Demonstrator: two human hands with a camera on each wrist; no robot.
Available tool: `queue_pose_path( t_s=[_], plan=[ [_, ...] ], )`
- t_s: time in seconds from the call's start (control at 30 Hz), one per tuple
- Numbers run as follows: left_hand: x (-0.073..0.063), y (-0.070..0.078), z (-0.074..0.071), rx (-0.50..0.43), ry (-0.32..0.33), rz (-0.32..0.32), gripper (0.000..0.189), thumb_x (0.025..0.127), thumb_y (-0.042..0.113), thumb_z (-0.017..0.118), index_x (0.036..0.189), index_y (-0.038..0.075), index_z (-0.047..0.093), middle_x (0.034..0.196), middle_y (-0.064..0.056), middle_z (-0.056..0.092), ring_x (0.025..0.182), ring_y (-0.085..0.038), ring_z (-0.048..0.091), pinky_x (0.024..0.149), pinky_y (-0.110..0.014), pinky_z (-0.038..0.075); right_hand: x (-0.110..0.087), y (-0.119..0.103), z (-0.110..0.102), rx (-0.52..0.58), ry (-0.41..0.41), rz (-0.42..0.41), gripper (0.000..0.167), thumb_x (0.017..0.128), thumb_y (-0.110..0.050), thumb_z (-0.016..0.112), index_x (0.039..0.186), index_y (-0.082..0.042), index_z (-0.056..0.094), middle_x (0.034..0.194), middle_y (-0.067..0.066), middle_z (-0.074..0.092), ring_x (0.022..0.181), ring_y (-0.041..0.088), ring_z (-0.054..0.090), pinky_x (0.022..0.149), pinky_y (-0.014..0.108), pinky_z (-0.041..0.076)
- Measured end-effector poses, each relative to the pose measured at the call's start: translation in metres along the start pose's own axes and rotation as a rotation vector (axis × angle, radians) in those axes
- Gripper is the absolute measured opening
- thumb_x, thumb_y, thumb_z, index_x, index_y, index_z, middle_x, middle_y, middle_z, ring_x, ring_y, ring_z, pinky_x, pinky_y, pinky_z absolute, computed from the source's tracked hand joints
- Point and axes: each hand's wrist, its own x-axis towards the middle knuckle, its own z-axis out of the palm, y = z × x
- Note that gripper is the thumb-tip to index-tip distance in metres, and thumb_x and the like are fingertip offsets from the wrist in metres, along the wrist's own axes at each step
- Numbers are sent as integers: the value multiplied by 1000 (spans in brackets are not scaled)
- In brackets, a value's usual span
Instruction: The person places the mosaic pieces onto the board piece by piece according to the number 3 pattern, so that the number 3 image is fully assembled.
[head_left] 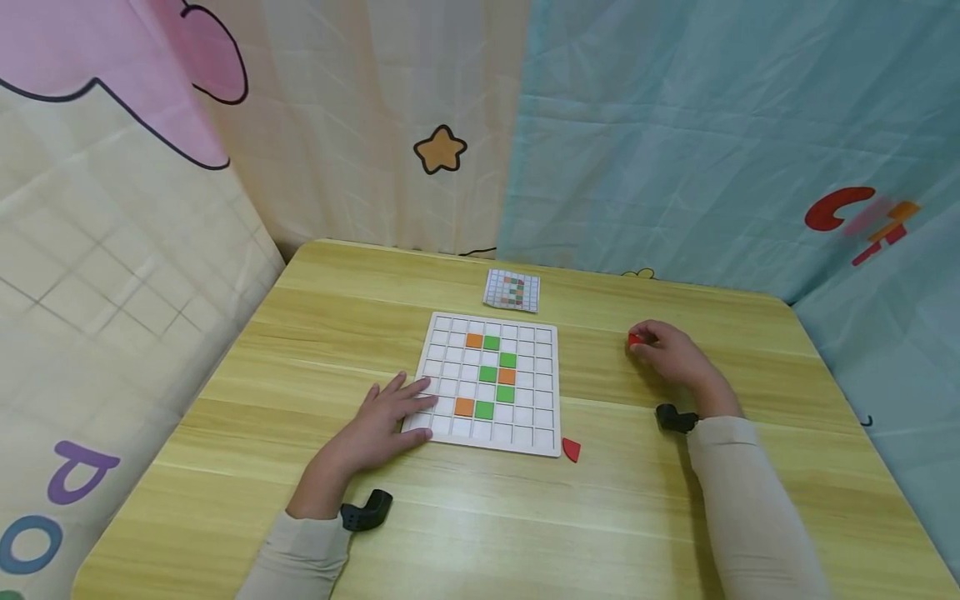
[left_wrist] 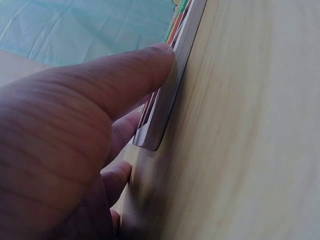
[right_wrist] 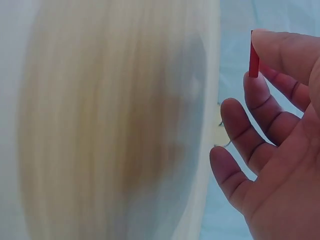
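Note:
A white grid board lies on the table with several orange and green square tiles in its cells. My left hand is spread at the board's left front corner, thumb and fingers resting on its edge. In the left wrist view the thumb touches the board's rim. My right hand, well to the right of the board, pinches a small red tile between thumb and fingers, above the table. Another red piece, with one rounded side, lies by the board's front right corner.
A small pattern card with a printed coloured grid lies behind the board. The wooden table reaches back to printed curtains. A black band mount sits on each wrist.

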Motion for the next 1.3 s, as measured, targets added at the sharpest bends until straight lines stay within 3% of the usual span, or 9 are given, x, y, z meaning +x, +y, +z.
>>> queue_pose_path(
  t_s=[1.3],
  plan=[
    [-1,-2,2,12,2,5,52,93,30,71,140,12,59,156,-6,39,149,-39,15,113,-66,4,46,-94,55,63,-28,-45,28,99,-17,61,124,-4,61,121,13,60,113,31,52,99,49,43]
  ],
)
